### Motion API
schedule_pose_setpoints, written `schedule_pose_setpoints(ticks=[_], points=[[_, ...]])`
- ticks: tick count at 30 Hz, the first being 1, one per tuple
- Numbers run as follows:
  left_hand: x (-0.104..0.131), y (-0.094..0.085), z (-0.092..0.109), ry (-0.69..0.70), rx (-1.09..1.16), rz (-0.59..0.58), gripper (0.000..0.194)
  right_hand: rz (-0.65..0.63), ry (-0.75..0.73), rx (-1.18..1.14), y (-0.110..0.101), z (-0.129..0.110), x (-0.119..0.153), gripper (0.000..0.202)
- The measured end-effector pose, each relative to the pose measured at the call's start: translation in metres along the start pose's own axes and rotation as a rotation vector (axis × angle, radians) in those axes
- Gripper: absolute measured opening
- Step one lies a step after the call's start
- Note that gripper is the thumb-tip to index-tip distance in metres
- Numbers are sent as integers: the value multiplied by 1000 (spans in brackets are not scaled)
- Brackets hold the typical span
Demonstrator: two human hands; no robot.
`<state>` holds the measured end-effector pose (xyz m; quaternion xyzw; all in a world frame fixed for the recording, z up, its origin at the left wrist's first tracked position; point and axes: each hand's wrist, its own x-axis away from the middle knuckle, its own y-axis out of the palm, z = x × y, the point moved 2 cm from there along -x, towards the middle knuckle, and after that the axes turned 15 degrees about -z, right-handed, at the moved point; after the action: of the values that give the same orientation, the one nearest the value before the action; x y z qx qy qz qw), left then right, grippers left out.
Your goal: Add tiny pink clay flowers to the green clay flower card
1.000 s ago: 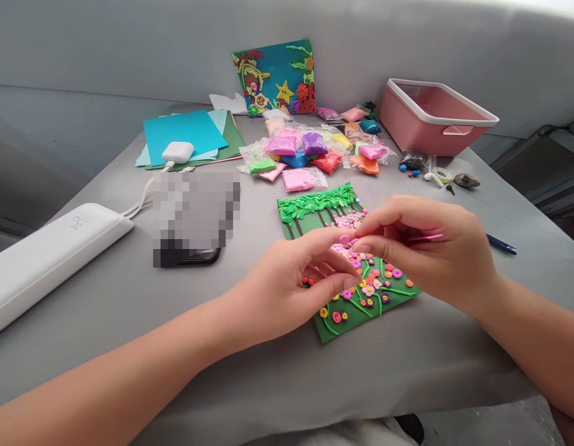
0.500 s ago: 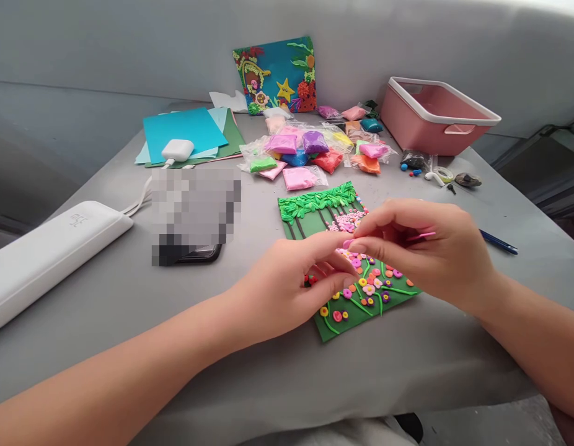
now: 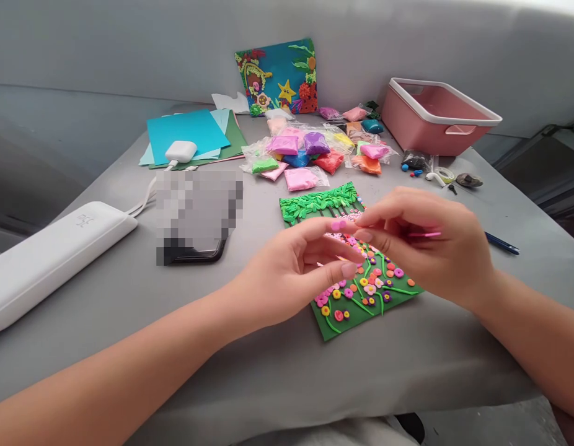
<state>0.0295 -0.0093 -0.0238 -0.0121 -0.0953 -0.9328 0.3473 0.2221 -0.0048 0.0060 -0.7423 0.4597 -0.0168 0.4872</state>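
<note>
Pink pieces (image 3: 339,225) now sit exposed on the left hand (image 3: 291,263)'s forefinger, its grip loosely open; the right hand (image 3: 426,248)'s curled grip apparently holds a pink strip (image 3: 425,235). The flower picture (image 3: 349,306) lies at the left hand's four o'clock.

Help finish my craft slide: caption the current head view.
Left hand with pink clay dots on its index finger, right hand alongside, above a clay flower picture.

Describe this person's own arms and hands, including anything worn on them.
The left forearm and right forearm are bare as far as they show, with no sleeves in view. The left hand and right hand are ungloved, and no ring, watch or bracelet can be seen. The visible thumbnails look short, with no obvious polish.
</note>
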Motion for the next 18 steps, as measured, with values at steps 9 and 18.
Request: schedule_pose_setpoints(ticks=[9, 18], points=[[-2, -7, 4, 17, 213, 101, 67, -77, -278, 225, 2, 2, 4, 19], [-2, -6, 5, -14, 210, 98, 81, -134, -232, 153, 2, -4, 5, 17]])
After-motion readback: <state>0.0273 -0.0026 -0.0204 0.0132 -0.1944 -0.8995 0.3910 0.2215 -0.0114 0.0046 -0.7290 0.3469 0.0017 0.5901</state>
